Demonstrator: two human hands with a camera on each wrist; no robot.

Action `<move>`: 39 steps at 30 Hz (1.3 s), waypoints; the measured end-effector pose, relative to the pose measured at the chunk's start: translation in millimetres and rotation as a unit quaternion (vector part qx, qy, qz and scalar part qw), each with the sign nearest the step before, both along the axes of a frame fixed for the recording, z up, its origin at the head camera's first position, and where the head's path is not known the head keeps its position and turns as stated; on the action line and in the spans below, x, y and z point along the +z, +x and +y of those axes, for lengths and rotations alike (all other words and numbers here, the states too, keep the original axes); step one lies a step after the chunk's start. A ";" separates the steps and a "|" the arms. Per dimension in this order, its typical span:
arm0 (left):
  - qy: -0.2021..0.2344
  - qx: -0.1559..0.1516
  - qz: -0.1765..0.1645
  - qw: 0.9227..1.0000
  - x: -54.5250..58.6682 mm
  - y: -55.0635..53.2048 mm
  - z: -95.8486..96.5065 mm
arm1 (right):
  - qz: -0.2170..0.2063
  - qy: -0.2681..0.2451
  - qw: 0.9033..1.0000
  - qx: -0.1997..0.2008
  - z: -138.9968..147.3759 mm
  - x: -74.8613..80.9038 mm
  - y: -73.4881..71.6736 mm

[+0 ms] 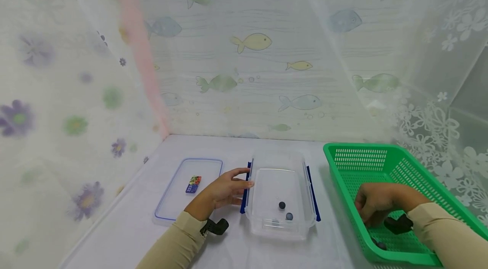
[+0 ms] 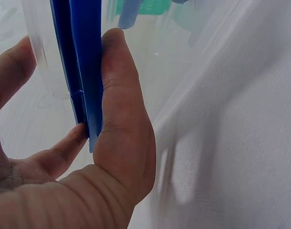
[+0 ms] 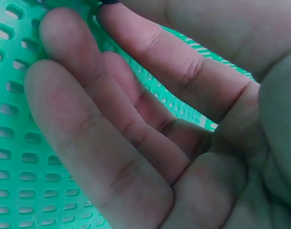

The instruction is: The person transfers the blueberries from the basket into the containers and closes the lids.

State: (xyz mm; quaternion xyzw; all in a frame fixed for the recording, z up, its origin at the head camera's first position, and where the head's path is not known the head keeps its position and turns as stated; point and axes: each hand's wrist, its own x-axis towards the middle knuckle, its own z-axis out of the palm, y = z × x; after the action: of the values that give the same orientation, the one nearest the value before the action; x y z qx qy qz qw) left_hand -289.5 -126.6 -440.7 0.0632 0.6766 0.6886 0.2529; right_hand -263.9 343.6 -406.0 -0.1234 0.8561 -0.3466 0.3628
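Observation:
My left hand (image 1: pixel 228 188) holds the left side of a clear plastic food container (image 1: pixel 280 180), thumb and fingers about its blue latch (image 2: pixel 83 62). Two blueberries (image 1: pixel 282 205) lie inside, toward the near end. Over on the right, my right hand (image 1: pixel 375 201) reaches down into a green plastic basket (image 1: pixel 343 201) with its fingers curled. At the top edge of the right wrist view, the index fingertip and thumb meet at a small dark blueberry (image 3: pixel 108 1), mostly cut off by the frame. More blueberries (image 1: pixel 381 245) rest on the basket floor, below that hand.
A clear lid (image 1: pixel 171 201) with a blue seal lies flat on the white table (image 1: pixel 236 248), left of the container. It bears a small colourful label (image 1: pixel 193 184). Fish-patterned curtain (image 1: pixel 251 91) hangs behind, with flowered curtain (image 1: pixel 76 154) along the left side.

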 end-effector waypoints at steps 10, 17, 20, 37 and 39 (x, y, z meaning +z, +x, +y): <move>0.002 0.000 0.002 1.000 -0.4 -0.2 0.0 | 0.011 -0.037 0.999 0.038 2.5 6.4 -0.6; -0.001 0.003 0.003 1.000 0.2 -0.5 -0.3 | 0.062 -0.035 0.996 0.056 7.3 16.7 -4.2; 0.000 0.000 0.003 1.000 0.3 -0.4 0.2 | 0.075 -0.048 0.994 0.068 10.9 21.4 -5.2; -0.004 0.002 0.001 1.000 0.1 -0.1 0.0 | 0.162 -0.061 0.983 0.057 16.5 58.9 -13.0; -0.005 0.003 0.003 1.000 0.5 0.0 0.0 | 0.169 -0.058 0.983 0.052 14.9 65.3 -13.0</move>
State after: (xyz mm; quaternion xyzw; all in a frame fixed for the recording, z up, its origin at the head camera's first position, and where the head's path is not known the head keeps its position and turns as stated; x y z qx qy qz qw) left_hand -289.5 -126.6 -440.1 0.0614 0.6812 0.6856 0.2492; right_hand -276.9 358.5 -340.7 -0.2455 0.8761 -0.3500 0.2229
